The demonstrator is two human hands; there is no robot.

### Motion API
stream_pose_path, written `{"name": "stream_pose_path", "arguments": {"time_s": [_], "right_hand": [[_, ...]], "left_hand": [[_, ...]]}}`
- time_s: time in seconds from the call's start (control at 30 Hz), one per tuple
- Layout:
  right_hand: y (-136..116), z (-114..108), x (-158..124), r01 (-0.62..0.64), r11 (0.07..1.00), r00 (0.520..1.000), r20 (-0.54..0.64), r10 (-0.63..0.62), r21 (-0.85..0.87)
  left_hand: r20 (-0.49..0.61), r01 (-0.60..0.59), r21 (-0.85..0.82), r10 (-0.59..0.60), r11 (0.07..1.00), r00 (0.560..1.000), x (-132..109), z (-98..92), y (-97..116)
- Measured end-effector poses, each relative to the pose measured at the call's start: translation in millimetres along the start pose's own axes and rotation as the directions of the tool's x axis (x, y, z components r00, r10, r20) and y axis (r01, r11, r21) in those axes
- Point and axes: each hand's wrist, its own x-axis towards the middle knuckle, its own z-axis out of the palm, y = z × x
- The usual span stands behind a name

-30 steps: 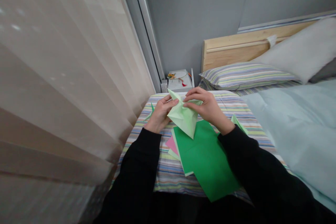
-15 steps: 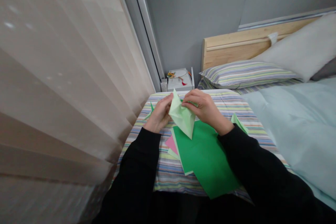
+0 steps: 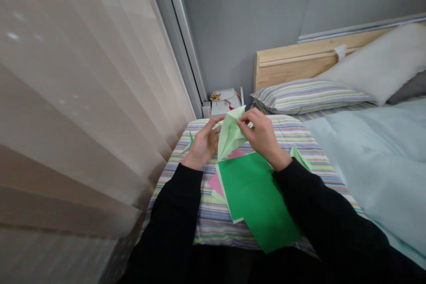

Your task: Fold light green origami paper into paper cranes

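Note:
A folded piece of pale green paper (image 3: 229, 135) is held up above the striped cloth, creased and pointed at its ends. My right hand (image 3: 261, 135) pinches its upper right part between thumb and fingers. On the paper's left side is my left hand (image 3: 205, 142), its fingers apart with the tips close to the paper's edge; whether they touch it is unclear. Below both hands lie dark green sheets (image 3: 256, 195), with pink paper (image 3: 216, 184) and pale green paper sticking out from under them.
A small green folded piece (image 3: 188, 144) lies left of my left hand, another folded green piece (image 3: 300, 159) by my right forearm. Beyond the striped surface (image 3: 209, 213) stands a white stand (image 3: 221, 105). A curtain (image 3: 100, 97) is left, a bed (image 3: 372, 142) right.
The pale green paper has turned, its upper tip now pointing up and right and its lower tip down and left. The fingers of my left hand have opened further.

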Motion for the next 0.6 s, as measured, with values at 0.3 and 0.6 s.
{"name": "stream_pose_path", "arguments": {"time_s": [0.3,0.6], "right_hand": [[0,3,0,-0.153,0.986,0.988,-0.008,0.153,0.064],[3,7,-2,-0.404,0.902,0.914,0.02,0.406,0.152]], "left_hand": [[-0.023,-0.049,0.188,0.054,0.981,0.998,-7,11.8,0],[-0.098,-0.133,0.099,0.143,0.986,0.985,-6,16.3,-1]]}}
